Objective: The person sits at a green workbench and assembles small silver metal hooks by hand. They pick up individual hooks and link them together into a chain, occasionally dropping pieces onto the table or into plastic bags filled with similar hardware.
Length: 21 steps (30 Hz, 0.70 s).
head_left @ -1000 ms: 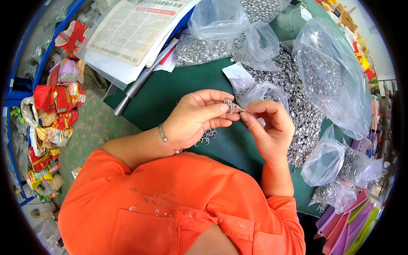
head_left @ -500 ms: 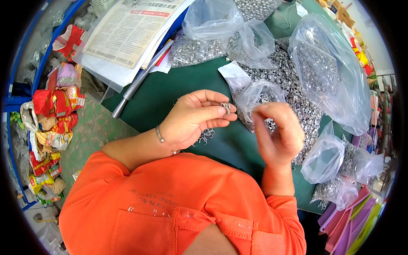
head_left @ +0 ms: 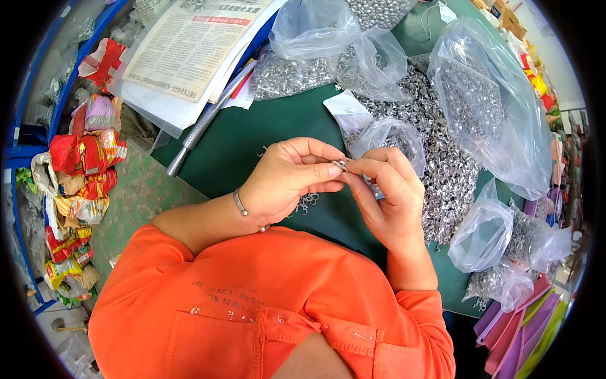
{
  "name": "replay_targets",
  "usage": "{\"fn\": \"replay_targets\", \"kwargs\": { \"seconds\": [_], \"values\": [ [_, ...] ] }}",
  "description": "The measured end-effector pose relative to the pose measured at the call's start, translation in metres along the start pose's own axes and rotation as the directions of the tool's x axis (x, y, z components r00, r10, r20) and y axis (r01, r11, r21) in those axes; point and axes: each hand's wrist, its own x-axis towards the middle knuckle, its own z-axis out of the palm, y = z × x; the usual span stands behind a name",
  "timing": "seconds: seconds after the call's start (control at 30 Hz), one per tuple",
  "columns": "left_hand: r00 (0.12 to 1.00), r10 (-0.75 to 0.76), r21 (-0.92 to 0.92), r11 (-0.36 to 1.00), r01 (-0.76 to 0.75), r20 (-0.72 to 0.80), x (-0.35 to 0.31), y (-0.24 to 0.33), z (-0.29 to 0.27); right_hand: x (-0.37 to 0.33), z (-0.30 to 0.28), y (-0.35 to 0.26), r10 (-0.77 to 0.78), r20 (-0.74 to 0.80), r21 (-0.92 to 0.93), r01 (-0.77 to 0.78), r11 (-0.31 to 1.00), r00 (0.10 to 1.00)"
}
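Note:
Both hands meet over the middle of the green table. My left hand (head_left: pixel 287 169) is closed, thumb and fingers pinching small, curved, ring-like silver metal pieces (head_left: pixel 340 165). From the other side, the fingertips of my right hand (head_left: pixel 391 192) are pressed together at the same pieces; the fingers partly cover them. A few loose curved silver pieces (head_left: pixel 305 203) lie on the table below my left hand. Just beyond my right hand, an open clear plastic bag (head_left: pixel 394 140) holds more shiny metal pieces.
A large heap of silver pieces (head_left: pixel 451 183) covers the table's right side. Clear bags (head_left: pixel 483 107) of metal parts stand around it. A tapered metal rod (head_left: pixel 211 117) lies by a newspaper (head_left: pixel 196 54) at the left. Colourful packets (head_left: pixel 88 155) line the shelf beyond the table edge.
My right hand has moved left from beside the clear bag, and its fingertips now meet the pieces in my left hand. The left hand has barely moved.

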Motion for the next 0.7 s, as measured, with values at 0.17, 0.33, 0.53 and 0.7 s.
{"fn": "replay_targets", "kwargs": {
  "seconds": [0.17, 0.33, 0.53, 0.7],
  "values": [
    [0.999, -0.034, -0.077, 0.996, 0.035, 0.024, -0.0017, 0.0046, 0.0039, 0.0016, -0.0023, 0.0011, 0.023, -0.028, 0.078, -0.021, 0.997, 0.999],
    [0.998, -0.053, -0.117, 0.991, 0.058, 0.044, -0.0023, 0.0062, 0.0020, 0.0023, -0.0035, 0.0024, 0.044, -0.054, 0.163, -0.034, 0.986, 0.998],
    [0.999, -0.039, -0.072, 0.997, 0.042, 0.036, -0.0019, 0.0051, 0.0036, 0.0029, -0.0055, 0.0033, -0.037, -0.077, 0.141, 0.048, 0.989, 0.996],
    [0.998, -0.024, -0.059, 0.998, 0.028, 0.058, -0.0010, 0.0032, 0.0006, 0.0014, -0.0072, 0.0006, -0.056, -0.102, 0.115, 0.068, 0.991, 0.993]
  ]
}}
